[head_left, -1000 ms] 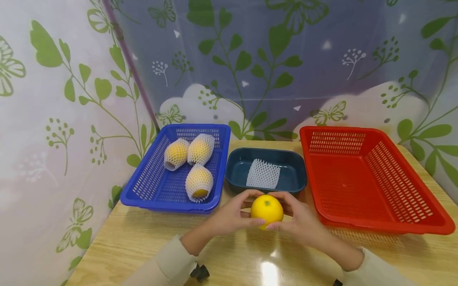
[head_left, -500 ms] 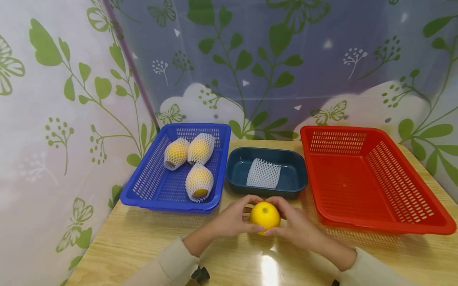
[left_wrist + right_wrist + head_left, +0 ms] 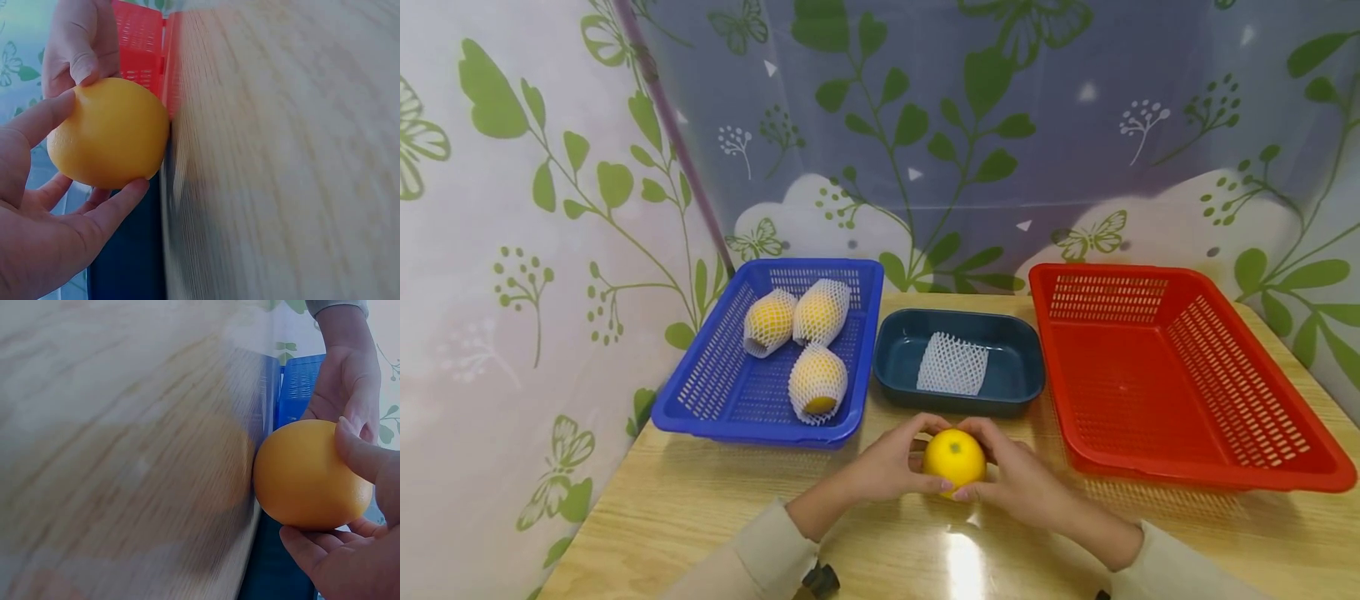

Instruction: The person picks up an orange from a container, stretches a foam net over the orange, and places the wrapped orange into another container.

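Between both hands is a bare yellow-orange orange (image 3: pixel 955 461), its stem spot facing up. My left hand (image 3: pixel 891 462) holds its left side, thumb in front and fingers curved behind. On the right side my right hand (image 3: pixel 1018 475) grips it the same way, the two thumbs almost meeting. In both wrist views the orange (image 3: pixel 112 134) sits at or just above the tabletop; contact cannot be told. Behind the hands, a dark teal dish (image 3: pixel 898 379) contains a white foam net sleeve (image 3: pixel 953 364).
At left stands a blue basket (image 3: pixel 752 431) with 3 yellow fruits (image 3: pixel 817 383) in white foam nets. A red basket (image 3: pixel 1135 358) stands at right, beside the dish. All rest on a wooden table (image 3: pixel 700 517); a patterned curtain (image 3: pixel 880 150) hangs behind.
Both hands have brought the orange a little down and toward the person, away from the teal dish. Their grip looks the same; the baskets and dish have not moved.
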Demonstrator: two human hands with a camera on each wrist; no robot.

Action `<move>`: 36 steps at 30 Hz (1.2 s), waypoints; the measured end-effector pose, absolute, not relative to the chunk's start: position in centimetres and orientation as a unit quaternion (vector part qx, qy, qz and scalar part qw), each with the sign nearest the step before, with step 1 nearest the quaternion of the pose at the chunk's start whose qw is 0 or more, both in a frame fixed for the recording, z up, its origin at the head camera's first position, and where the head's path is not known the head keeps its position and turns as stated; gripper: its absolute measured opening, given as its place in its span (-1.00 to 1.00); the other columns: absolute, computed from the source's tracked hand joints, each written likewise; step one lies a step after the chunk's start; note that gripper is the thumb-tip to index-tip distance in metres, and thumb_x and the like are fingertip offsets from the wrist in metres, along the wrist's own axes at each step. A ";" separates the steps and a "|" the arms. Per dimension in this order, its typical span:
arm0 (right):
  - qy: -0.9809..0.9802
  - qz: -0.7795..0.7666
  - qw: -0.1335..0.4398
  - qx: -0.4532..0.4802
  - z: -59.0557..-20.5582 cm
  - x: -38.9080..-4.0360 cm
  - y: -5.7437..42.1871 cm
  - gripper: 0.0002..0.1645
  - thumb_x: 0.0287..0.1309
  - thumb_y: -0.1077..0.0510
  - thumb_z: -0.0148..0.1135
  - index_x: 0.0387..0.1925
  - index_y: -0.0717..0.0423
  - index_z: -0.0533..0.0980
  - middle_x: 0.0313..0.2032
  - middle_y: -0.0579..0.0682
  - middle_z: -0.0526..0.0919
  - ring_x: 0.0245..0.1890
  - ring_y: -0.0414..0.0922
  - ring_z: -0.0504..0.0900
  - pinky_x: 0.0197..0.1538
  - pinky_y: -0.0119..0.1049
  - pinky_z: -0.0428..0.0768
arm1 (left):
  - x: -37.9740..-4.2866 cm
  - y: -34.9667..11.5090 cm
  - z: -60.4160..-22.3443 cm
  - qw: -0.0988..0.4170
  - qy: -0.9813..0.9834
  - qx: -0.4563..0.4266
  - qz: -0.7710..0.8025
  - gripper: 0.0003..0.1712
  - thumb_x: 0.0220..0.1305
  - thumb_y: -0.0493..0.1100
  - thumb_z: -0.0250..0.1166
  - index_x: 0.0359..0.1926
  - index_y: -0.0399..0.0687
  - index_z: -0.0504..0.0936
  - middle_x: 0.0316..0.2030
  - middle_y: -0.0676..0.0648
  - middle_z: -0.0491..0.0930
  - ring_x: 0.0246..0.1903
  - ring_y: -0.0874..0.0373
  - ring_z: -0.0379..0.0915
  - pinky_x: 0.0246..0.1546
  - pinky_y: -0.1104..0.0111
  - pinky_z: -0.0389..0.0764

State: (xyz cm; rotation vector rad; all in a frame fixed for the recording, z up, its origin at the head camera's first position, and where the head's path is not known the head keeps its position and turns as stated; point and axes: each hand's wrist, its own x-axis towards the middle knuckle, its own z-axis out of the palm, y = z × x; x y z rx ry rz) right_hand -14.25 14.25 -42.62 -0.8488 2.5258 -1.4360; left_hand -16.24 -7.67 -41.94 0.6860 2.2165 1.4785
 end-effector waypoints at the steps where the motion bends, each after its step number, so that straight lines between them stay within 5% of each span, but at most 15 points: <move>1: 0.833 -0.474 0.057 -0.280 -42.7 -14.3 14.2 -0.18 -0.06 0.06 0.52 0.18 0.13 0.29 0.14 0.12 0.52 0.12 0.08 0.54 0.17 0.00 0.49 | -16.2 -7.7 -42.0 0.194 0.790 0.245 0.528 -0.35 0.13 -0.28 0.44 0.20 -0.08 0.35 0.15 -0.08 0.40 0.17 -0.04 0.39 0.12 0.30 0.52; 21: 0.842 -0.453 0.057 -0.286 -40.8 -14.3 14.2 -0.13 0.01 0.08 0.48 0.26 0.28 0.23 0.22 0.29 0.44 0.18 0.17 0.48 0.18 0.04 0.46 | -16.5 -8.3 -42.4 0.226 0.775 0.245 0.538 -0.32 0.19 -0.27 0.39 0.27 -0.05 0.27 0.17 -0.13 0.33 0.10 -0.01 0.45 0.12 0.31 0.52; 36: 0.905 -0.355 0.012 -0.233 -32.7 -17.9 14.1 -0.28 0.16 0.08 0.37 0.26 0.31 0.32 0.14 0.31 0.52 0.06 0.20 0.59 0.03 0.03 0.59 | -16.7 -8.3 -42.5 0.229 0.784 0.238 0.526 -0.31 0.19 -0.21 0.40 0.28 -0.02 0.27 0.19 -0.13 0.33 0.13 -0.07 0.42 0.14 0.27 0.51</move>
